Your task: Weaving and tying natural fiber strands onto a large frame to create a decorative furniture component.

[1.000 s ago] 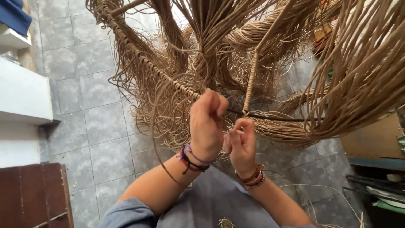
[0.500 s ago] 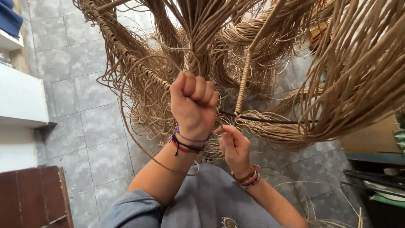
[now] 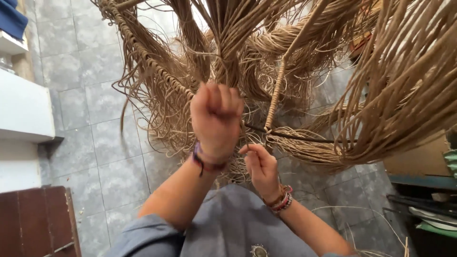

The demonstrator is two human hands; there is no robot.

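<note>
A large tangle of tan fibre cords [image 3: 238, 52] hangs from a cord-wrapped frame [image 3: 143, 52] in front of me. A wrapped rod [image 3: 275, 95] meets a dark bare rod [image 3: 304, 138] at a joint. My left hand [image 3: 215, 119] is a blurred fist, closed on a thin cord just left of that joint. My right hand [image 3: 259, 164] sits lower, fingers pinched on strands beneath the joint. Both wrists wear bracelets.
Grey floor tiles [image 3: 109, 143] lie below. A white ledge [image 3: 24, 107] and a dark wooden board [image 3: 38, 219] stand at the left. A cardboard box [image 3: 419, 157] and dark clutter [image 3: 423, 214] are at the right. Loose strands trail on the floor at the lower right.
My left hand rose from beside the joint and closed into a fist, pulling a cord upward and leftward. My right hand dropped slightly and stays pinched on the strands.
</note>
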